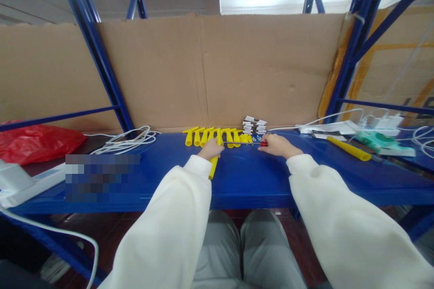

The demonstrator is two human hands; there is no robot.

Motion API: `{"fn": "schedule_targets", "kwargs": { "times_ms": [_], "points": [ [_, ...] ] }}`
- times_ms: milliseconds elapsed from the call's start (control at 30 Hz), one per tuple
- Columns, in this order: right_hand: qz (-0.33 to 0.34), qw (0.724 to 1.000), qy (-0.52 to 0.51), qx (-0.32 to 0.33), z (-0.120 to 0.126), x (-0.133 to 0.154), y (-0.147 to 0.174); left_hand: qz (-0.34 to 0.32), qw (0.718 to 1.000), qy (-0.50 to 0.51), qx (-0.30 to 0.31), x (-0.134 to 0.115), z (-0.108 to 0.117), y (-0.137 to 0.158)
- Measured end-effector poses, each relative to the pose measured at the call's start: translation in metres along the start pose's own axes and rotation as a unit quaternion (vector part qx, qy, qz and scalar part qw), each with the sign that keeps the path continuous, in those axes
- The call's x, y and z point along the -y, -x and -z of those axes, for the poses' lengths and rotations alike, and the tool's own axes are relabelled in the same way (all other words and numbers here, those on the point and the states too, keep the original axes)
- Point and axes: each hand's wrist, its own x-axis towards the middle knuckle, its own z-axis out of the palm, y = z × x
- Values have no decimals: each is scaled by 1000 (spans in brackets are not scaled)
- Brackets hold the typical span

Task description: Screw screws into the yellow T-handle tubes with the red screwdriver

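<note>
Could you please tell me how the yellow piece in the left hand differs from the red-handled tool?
Colour: the yellow piece looks yellow throughout, while the red-handled tool has a thin, pale shaft.
Pose: the yellow piece's visible end points toward the person; the red-handled tool lies crosswise, its shaft reaching toward the left hand.
Grip: the left hand holds the yellow piece, the right hand the red-handled tool.
Shared: both are held over the blue table.

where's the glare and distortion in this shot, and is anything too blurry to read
In the head view, glare washes out the bright ceiling; the blue post at left leans outward, probably wide-lens distortion; a pixelated patch hides part of the shelf; fine detail on the stacked white pieces is too soft to make out.
</note>
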Motion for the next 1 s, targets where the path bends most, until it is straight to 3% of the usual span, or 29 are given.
{"fn": "schedule_targets", "kwargs": {
  "times_ms": [167,367,767,1000],
  "points": [
    [26,999,-38,10,-5,-4,-2,-2,1000,-13,6,3,0,-4],
    [4,999,-41,-21,-11,-11,-7,-13,1000,-14,4,-1,0,0],
    [11,998,-56,-5,-18,-6,-9,-3,1000,0,-11,1,1,1],
    [47,996,-25,-73,-19,-11,-10,-8,1000,-6,-13,-3,1,4]
  ]
}}
